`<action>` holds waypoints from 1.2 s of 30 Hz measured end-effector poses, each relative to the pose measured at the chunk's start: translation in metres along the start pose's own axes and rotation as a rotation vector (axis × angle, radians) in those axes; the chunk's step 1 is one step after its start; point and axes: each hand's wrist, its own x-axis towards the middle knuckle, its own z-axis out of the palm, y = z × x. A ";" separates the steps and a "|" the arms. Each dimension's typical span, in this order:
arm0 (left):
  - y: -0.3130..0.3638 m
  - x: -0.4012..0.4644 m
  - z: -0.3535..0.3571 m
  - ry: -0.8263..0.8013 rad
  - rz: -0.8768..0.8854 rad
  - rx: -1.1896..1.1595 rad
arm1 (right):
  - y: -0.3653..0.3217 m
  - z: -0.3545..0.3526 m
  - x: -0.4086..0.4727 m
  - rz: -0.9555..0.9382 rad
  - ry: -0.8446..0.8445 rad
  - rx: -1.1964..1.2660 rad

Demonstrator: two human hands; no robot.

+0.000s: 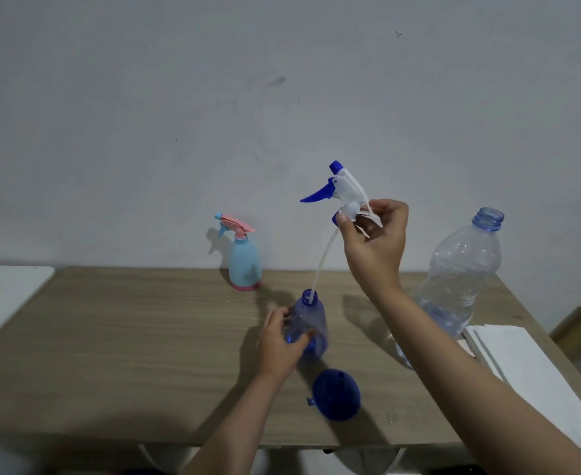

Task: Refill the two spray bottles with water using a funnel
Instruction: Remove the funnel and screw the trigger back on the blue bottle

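The left hand [277, 344] grips the clear blue bottle [307, 325] at the table's [128, 337] middle. The right hand [373, 234] pinches its sprayer [345, 190] above, tube still inside. The funnel [337, 394] lies nearer.

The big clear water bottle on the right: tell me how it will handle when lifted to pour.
The large water bottle looks thin-walled and crinkled, so it will probably flex under a grip. Its cap is off, so a hard squeeze could push water out. It seems only partly filled, low down, so it is likely fairly light and steady until tilted.
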 end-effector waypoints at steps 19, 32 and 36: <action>-0.008 0.003 0.003 0.028 0.044 -0.077 | 0.082 -0.022 -0.053 0.166 -0.213 -0.157; -0.011 0.004 0.005 0.006 0.045 -0.043 | 0.099 -0.030 -0.052 0.190 -0.475 -0.312; -0.011 0.004 0.006 0.015 0.033 -0.059 | 0.101 -0.030 -0.052 0.184 -0.459 -0.294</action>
